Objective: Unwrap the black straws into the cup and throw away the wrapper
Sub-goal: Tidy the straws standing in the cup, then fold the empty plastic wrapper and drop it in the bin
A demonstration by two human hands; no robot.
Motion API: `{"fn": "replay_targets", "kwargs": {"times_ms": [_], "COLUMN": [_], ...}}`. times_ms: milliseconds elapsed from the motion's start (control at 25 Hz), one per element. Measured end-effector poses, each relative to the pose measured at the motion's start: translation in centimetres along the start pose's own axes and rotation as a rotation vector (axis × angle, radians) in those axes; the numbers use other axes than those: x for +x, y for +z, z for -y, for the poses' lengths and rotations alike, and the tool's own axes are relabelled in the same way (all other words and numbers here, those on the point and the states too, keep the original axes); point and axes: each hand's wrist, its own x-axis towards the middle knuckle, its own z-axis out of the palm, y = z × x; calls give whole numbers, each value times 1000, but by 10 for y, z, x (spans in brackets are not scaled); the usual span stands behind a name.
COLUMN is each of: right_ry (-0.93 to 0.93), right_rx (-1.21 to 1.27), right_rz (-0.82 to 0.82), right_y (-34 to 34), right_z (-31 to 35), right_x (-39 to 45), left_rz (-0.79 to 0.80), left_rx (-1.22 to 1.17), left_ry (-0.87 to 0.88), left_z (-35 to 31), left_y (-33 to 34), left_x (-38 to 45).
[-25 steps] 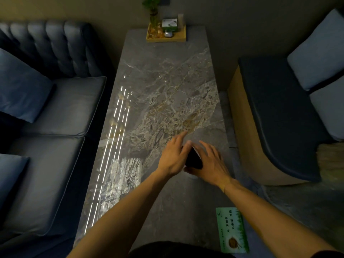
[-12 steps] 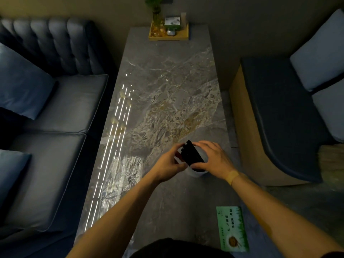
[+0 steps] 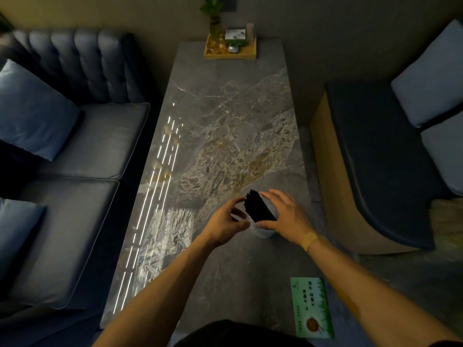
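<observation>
A bundle of black straws [image 3: 258,206] stands tilted to the upper left in a pale cup [image 3: 261,231] on the marble table [image 3: 233,116]. My right hand [image 3: 285,215] wraps the cup and the straws from the right side. My left hand [image 3: 225,222] is at the cup's left rim, fingers curled close to the straws; whether it touches them I cannot tell. A clear crinkled wrapper [image 3: 167,234] lies flat on the table to the left of my left forearm.
A green printed card [image 3: 312,306] lies at the table's near right corner. A wooden tray [image 3: 230,48] with a plant and small items sits at the far end. A blue sofa [image 3: 75,159] flanks the left, a dark bench [image 3: 380,159] the right.
My hands have drawn back toward me a little and opened around the cup. The black straws now stand up out of the cup, where earlier my hands covered them.
</observation>
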Motion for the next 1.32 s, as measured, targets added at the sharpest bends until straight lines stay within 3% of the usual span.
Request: {"fn": "replay_targets", "kwargs": {"times_ms": [80,200,360,440,600,720,1040,1320], "right_ry": [37,82,146,167,190,145,105,141], "right_rx": [44,139,12,-71,-340,-411,-515,-511], "right_rz": [-5,-169,-368,-298,87,264,424,447], "right_y": [1,11,35,47,74,96,150,179], "right_z": [-3,-12,-28,-32,-14,19,96,140], "right_x": [-13,-49,-98,-108,-107,-95,-71,-50], "left_rz": [6,-18,-73,-51,12,72,278,269], "left_rx": [-12,9,312,439,542,630,853,663], "left_ry": [-38,-74,-58,-44,-105,-139,-295,-332], "left_z": [11,37,74,93,133,163,217,231], "left_y": [-3,-12,-37,-53,-94,-125,-195,-197], "left_x": [-9,-32,-70,-89,-131,-154,-166,-138]}}
